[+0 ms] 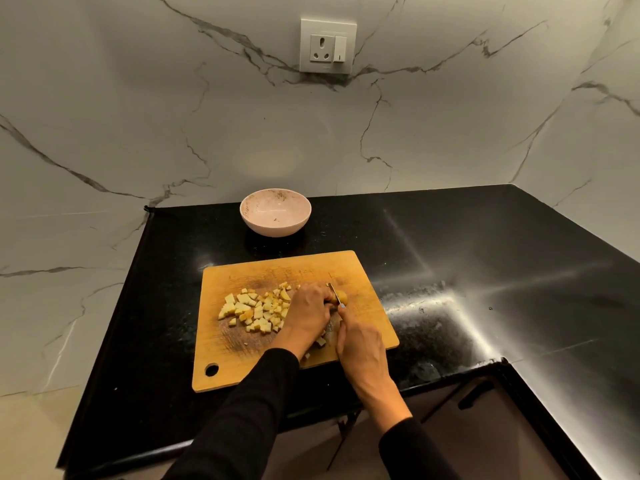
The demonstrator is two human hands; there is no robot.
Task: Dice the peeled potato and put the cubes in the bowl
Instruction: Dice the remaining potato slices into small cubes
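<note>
We see a black desk [450, 244] against marble walls, with a socket plate [327, 45] at twelve o'clock. A wooden cutting board [242, 362] lies at the centre. Beyond it, at twelve o'clock and apart, sits a pale pink bowl [275, 212], with no cubes in it. A heap of pale yellow potato cubes [254, 310] lies on the board at nine o'clock of our left hand [306, 315], which curls over the uncut potato piece [342, 296]. Our right hand [360, 344] grips the knife [335, 293], blade touching that piece.
</note>
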